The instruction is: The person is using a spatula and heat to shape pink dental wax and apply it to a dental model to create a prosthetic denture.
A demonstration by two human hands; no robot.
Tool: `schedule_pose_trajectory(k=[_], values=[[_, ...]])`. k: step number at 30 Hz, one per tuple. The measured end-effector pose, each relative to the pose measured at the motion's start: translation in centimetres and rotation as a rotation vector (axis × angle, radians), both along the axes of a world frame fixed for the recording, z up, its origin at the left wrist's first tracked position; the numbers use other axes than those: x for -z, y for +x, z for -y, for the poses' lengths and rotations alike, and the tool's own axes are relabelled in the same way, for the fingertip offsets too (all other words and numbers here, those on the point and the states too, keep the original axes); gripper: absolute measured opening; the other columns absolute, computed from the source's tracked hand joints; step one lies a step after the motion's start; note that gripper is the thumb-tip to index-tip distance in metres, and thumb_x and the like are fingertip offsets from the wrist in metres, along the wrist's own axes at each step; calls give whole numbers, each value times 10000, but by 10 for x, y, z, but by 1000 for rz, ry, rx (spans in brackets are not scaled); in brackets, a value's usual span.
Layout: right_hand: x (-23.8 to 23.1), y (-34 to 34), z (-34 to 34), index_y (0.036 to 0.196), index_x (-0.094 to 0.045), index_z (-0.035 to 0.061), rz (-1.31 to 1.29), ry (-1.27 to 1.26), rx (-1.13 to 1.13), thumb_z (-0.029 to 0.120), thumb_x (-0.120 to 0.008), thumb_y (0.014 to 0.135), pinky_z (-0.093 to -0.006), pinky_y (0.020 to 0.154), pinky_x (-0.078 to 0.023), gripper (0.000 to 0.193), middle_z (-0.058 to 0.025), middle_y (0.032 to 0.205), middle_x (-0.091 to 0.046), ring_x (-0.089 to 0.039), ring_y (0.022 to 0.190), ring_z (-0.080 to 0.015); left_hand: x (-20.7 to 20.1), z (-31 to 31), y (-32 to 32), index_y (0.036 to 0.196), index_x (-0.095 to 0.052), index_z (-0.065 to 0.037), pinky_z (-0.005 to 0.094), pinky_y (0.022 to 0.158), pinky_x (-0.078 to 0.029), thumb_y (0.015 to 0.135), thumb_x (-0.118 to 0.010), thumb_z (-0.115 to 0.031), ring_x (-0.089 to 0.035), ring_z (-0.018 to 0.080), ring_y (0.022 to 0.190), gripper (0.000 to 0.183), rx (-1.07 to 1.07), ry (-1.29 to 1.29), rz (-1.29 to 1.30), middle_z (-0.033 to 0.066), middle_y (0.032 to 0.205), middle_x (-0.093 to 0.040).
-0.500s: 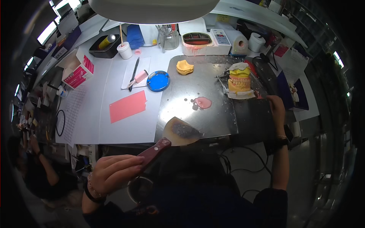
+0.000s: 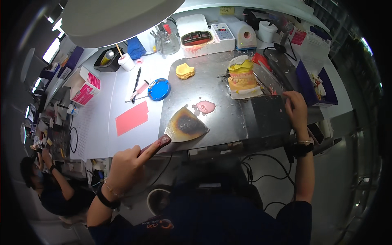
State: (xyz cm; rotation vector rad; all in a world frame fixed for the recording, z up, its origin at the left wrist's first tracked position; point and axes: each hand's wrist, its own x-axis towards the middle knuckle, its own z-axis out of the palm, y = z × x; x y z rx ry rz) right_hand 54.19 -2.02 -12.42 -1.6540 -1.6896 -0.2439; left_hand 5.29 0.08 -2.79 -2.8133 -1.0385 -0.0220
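My left hand (image 2: 125, 166) grips the reddish wooden handle of a wide scraper (image 2: 185, 125). Its scorched, fan-shaped blade lies flat on the steel plate (image 2: 212, 57). The blade tip is just short of a small pink wax puddle (image 2: 205, 107). My right hand (image 2: 296, 107) is curled over the far right corner of a dark box (image 2: 265, 116) at the plate's right edge. Just beyond that hand a yellow set of dental models (image 2: 241, 77) stands on the plate. A single yellow cast (image 2: 184, 70) lies at the plate's far left.
Left of the plate, on white paper, lie a blue round lid (image 2: 158, 89), a pink wax sheet (image 2: 131, 117) and a pen (image 2: 136, 83). A white heater unit (image 2: 202, 34) and a paper roll (image 2: 247, 34) stand at the back. A lamp shade (image 2: 118, 16) hangs overhead. Another person (image 2: 45, 185) sits at lower left.
My left hand has pushed the scraper forward, so the blade lies farther onto the steel plate and closer to the pink puddle. The right hand has stayed on the dark box.
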Motion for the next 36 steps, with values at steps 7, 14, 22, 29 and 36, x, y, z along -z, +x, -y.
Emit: schedule_pose_trajectory(k=[7, 14, 22, 29, 36], values=[[-2, -3, -7, 968, -608, 28, 15, 20, -5, -10, -545, 771, -358, 752, -445, 210, -132, 939, -596, -569, 871, -309, -20, -25, 26, 1293, -518, -221, 311, 414, -376, 682, -545, 25, -452, 180, 435, 659, 77, -34, -66, 38, 604, -444], [-5, -4, -9, 986, -608, 36, -21, 35, -1, -2, -547, 770, -371, 771, -438, 227, -131, 947, -597, -566, 875, -314, -12, -31, 56, 1305, -507, -207, 313, 400, -359, 678, -537, 24, -437, 179, 425, 669, 98, -28, -69, 35, 600, -438], [-8, -5, -10, 986, -603, 26, -83, 27, -28, -7, -528, 781, -358, 746, -445, 220, -130, 913, -603, -576, 853, -299, 7, -18, 68, 1275, -542, -211, 318, 414, -369, 680, -565, -10, -443, 194, 437, 629, 8, 13, 12, 39, 596, -416], [-4, 0, -7, 978, -606, 26, -123, 44, 11, -2, -523, 797, -348, 778, -451, 202, -125, 936, -619, -589, 896, -291, -45, 3, 28, 1171, -621, -193, 352, 465, -408, 624, -593, 32, -506, 243, 498, 593, -133, 36, 6, 60, 612, -456], [-4, 2, -2, 984, -612, 33, -102, 31, -16, -8, -520, 797, -346, 786, -452, 212, -119, 945, -621, -592, 898, -285, -45, 9, 35, 1318, -491, -218, 337, 467, -425, 724, -638, -92, -512, 228, 501, 624, -175, -192, -98, 65, 651, -470]])
